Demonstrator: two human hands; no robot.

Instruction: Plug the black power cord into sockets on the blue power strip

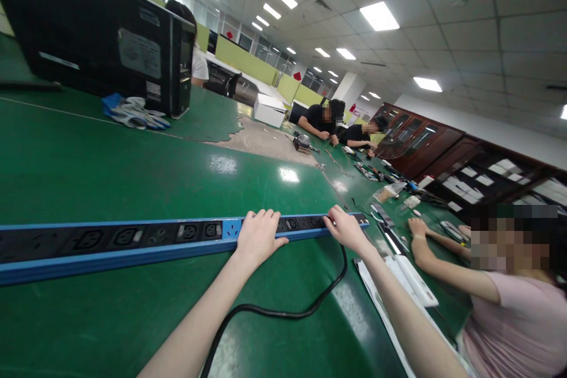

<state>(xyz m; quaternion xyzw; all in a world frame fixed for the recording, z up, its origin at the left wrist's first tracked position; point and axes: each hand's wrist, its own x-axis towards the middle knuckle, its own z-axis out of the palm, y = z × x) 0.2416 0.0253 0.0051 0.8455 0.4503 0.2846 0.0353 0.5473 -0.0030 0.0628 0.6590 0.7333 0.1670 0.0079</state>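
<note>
A long blue power strip point(155, 242) with black socket faces lies across the green table. My left hand point(260, 236) is closed over its middle, right beside a light-blue socket, with the thumb along the near edge. Near the strip's far right end, my right hand point(344, 227) has its fingers pinched at the socket face; what they hold, if anything, is hidden. A black cable point(283, 313) comes out from under my right hand and curves down toward the bottom of the view.
On the green table point(177, 171), a black computer case point(133, 41) stands at the back left beside gloves point(135, 112). A white box point(269, 111) is farther back. Tools and papers lie at right, near a person in pink point(522, 313). More people sit behind.
</note>
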